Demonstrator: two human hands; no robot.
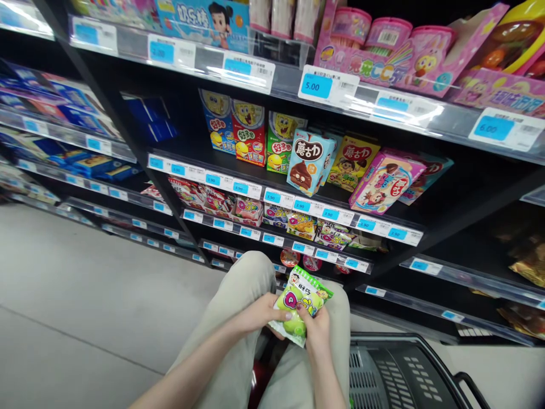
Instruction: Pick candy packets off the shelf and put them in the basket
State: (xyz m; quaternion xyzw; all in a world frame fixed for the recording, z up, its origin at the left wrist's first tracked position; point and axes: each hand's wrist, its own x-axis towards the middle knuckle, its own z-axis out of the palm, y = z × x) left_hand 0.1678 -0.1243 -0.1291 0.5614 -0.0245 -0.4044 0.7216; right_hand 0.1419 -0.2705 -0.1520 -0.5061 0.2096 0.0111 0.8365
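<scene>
Between my knees I hold a green and white gummy candy bag (300, 301) in both hands, its printed front facing up. My left hand (268, 313) grips the bag's left edge, thumb lying across the front. On the lower right side my right hand (317, 326) pinches it, thumb on the print; the fingers behind the bag are hidden. Just beyond the bag, a low shelf carries several similar candy bags (301, 224) in different colours.
Shelves of boxed snacks rise ahead, with a light-blue box (309, 162) and a pink box (387, 182) near the front. Price tags (327, 88) line the shelf edges. A dark grey shopping basket (400, 369) stands at my right. Grey floor (85, 284) stretches to the left.
</scene>
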